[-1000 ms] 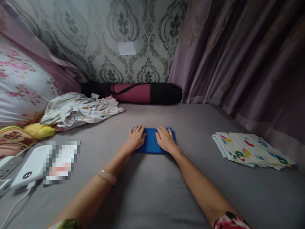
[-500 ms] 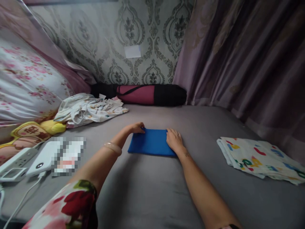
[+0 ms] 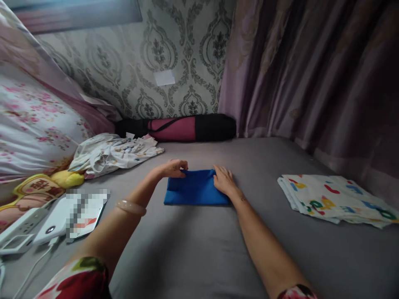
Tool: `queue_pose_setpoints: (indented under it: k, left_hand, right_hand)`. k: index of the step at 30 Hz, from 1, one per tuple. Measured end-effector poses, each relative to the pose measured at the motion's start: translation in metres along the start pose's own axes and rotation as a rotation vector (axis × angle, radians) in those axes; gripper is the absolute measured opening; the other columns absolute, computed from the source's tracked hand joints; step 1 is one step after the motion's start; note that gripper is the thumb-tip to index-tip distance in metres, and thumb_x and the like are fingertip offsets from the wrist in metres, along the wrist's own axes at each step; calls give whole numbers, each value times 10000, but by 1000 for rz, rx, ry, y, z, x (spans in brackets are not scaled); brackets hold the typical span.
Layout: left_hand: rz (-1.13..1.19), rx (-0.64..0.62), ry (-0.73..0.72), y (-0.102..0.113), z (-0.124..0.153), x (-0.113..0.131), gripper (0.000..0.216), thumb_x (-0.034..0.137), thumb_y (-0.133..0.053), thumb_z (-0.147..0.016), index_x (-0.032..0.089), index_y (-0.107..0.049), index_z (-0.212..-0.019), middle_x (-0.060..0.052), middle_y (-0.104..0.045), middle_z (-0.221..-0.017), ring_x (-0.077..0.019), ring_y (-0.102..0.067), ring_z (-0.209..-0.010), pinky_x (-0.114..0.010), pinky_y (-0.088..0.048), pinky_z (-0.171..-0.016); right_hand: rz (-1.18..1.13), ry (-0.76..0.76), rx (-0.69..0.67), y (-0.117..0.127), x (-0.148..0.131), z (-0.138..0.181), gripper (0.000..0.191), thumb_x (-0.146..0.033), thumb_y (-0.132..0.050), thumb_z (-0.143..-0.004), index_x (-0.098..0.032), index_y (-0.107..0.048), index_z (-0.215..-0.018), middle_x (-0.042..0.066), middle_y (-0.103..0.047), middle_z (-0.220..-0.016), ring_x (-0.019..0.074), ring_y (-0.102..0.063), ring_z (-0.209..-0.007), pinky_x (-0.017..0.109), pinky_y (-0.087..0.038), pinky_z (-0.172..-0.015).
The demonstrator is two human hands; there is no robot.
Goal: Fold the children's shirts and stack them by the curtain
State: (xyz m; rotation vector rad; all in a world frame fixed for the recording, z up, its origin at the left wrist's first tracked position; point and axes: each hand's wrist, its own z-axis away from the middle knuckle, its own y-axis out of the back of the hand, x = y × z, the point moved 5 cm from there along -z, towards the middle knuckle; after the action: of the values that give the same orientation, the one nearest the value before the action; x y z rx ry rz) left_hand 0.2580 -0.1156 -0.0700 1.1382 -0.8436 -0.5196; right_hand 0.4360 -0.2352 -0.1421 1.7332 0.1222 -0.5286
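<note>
The folded blue cloth [image 3: 197,193] lies mid-bed on the gray sheet [image 3: 187,253], its long axis running left-right. The left hand [image 3: 175,168] pinches its far-left edge; the right hand [image 3: 224,180] touches its far-right corner, grip unclear.

I am making out dark characters on the yellow cushion [image 3: 37,187] toward the bed's [image 3: 193,253] left edge, and colourful letter-like shapes on the folded cloth [image 3: 330,191] toward its right; neither is reading clearly.

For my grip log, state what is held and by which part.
The left hand pinches the blue cloth near its far left corner; the right hand touches its far right corner, whether gripping is unclear.
</note>
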Motion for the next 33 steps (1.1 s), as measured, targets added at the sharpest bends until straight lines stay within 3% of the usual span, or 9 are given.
queue_pose_setpoints:
  k: [4,7,12,15,20,25,27,30,33]
  left_hand:
    - [-33,25,-145,15,26,37,266,236,-567,-672,212,-645,-925,-21,-684,-874,-182,-597,-770,-241,-416,-681]
    - [-28,64,-165,21,46,54,219,222,-545,-688,218,-619,-894,-5,-648,-791,-153,-554,-670,-238,-380,-607]
    - [16,119,-162,28,74,65,152,232,-554,-710,228,-578,-861,26,-562,-669,-121,-462,-570,-239,-312,-534]
    - [87,145,-152,32,85,62,96,247,-575,-716,230,-556,-809,40,-526,-647,-106,-418,-553,-232,-296,-520]
    - [289,152,-169,38,97,45,143,346,-614,-763,230,-553,-821,31,-527,-681,-113,-440,-587,-227,-333,-531]
    - [587,-13,-120,43,107,39,313,395,-724,-708,233,-629,-958,22,-595,-676,-122,-518,-563,-215,-373,-493]
    - [678,-105,-103,42,107,38,368,378,-756,-675,225,-664,-996,2,-642,-710,-138,-567,-580,-219,-414,-501]
    - [734,-168,-89,37,97,31,313,376,-771,-653,200,-710,-905,-34,-689,-773,-169,-619,-639,-243,-473,-552]
    - [673,-66,-106,33,78,19,252,396,-737,-688,186,-706,-823,-31,-686,-756,-166,-617,-671,-249,-486,-596]
  right_hand:
    - [-57,57,-24,18,-1,0,717,-121,-455,-782,-169,-319,-1484,122,-425,-1481,256,-307,-1394,505,-147,-1145]
    - [-111,107,-80,35,-1,1,773,-154,-514,-744,-215,-314,-1488,102,-519,-1400,255,-401,-1333,514,-132,-1143]
    - [-216,156,-157,66,0,6,783,-187,-620,-702,-219,-397,-1452,95,-619,-1260,250,-555,-1167,407,-335,-1044]
    - [-314,197,-235,82,-5,14,635,-213,-669,-688,-185,-562,-1314,74,-672,-1115,210,-627,-968,306,-451,-865]
    - [-412,288,-413,116,-23,40,239,-289,-631,-762,-163,-715,-948,9,-686,-824,154,-609,-755,243,-440,-662]
    - [-471,299,-359,148,-32,59,243,-367,-658,-769,-207,-722,-940,14,-698,-907,166,-623,-850,254,-457,-748]
    - [-535,274,-395,148,-29,59,280,-402,-660,-774,-209,-724,-967,22,-706,-943,177,-633,-893,268,-467,-787]
    - [-630,240,-467,135,-22,52,331,-416,-661,-780,-186,-721,-1010,37,-720,-966,182,-647,-889,281,-485,-795]
    - [-668,244,-385,123,-16,38,307,-387,-656,-788,-192,-726,-1014,29,-728,-960,176,-659,-862,289,-497,-802]
